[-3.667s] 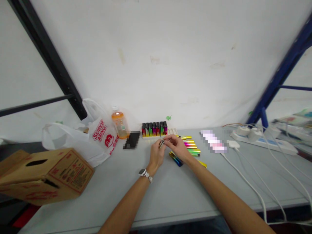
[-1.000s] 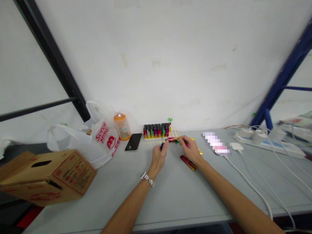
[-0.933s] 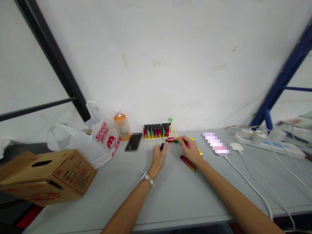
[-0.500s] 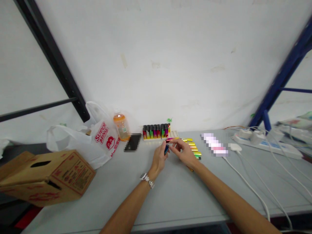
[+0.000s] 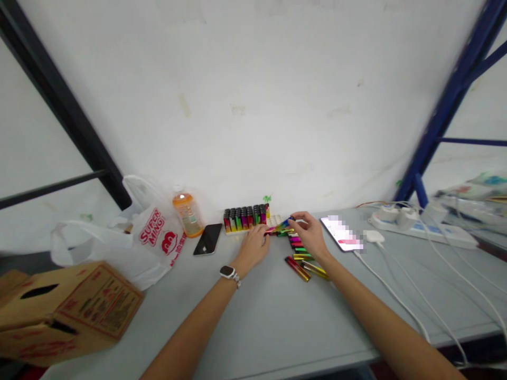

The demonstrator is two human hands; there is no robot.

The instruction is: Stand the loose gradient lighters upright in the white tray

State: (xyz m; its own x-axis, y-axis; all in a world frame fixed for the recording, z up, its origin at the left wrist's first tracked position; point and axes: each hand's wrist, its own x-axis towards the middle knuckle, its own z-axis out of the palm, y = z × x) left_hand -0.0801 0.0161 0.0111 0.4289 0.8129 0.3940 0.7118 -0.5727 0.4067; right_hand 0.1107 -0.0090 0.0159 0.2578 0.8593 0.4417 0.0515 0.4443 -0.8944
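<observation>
Several cigarette lighters with black tops and shiny coloured bodies stand in rows [image 5: 243,217] in a white tray [image 5: 275,219]. My right hand [image 5: 311,232] pinches a blue and yellow lighter [image 5: 285,224] between thumb and fingers, tilted near the tray's right part. My left hand [image 5: 253,245], wearing a watch, rests at the tray's front edge with fingers bent and thumb apart. Its fingertips are beside the end of a magenta lighter [image 5: 271,230] lying flat. More loose lighters [image 5: 298,268] lie below and around my right hand, some partly hidden by it.
To the left are a phone [image 5: 208,239], an orange-labelled bottle [image 5: 188,214], a white plastic bag [image 5: 138,253] and a cardboard box [image 5: 71,311]. A lit phone [image 5: 341,234] on a cable and a power strip [image 5: 428,229] lie at right. A wall stands behind.
My hands have moved apart. The blue lighter, earlier at my left fingers, is in my right hand near the tray. The view has shifted, uncovering loose lighters in front.
</observation>
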